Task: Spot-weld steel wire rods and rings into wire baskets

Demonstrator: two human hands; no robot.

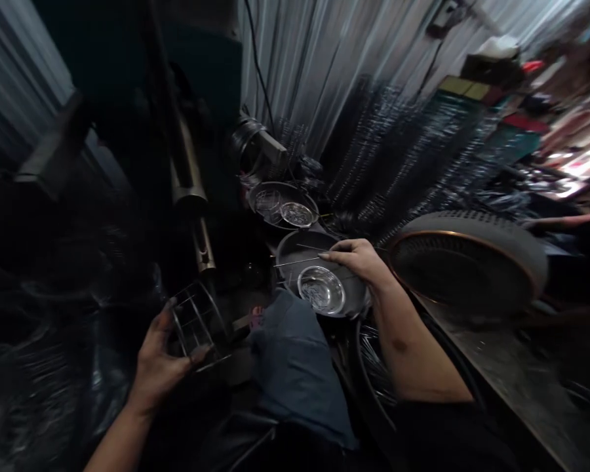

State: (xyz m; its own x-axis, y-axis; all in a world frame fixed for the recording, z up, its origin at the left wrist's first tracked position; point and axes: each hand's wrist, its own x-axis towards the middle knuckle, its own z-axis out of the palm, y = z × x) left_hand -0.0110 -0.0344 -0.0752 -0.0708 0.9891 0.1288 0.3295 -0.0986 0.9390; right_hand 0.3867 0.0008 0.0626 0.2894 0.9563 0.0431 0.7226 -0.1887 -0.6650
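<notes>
A small wire frame (196,321) with several crossbars is gripped in my left hand (164,354), the thumb below it and fingers at its left side. It sits just under the narrow metal tip (205,252) of a machine arm. My right hand (351,259) pinches a thin straight metal rod (297,261) that points left. Below that hand lies a grey round tray (288,252) with a shiny metal bowl (321,290) in it. Small pieces fill the bowl's bottom, too fine to name.
Behind stands another round tray (260,210) with a bowl (296,214) in it. A large round grey fan-like housing (467,262) is at the right. Stacks of wire pieces (373,151) lean on the corrugated wall (305,59). A container of metal rods (373,360) stands beside my leg (297,360).
</notes>
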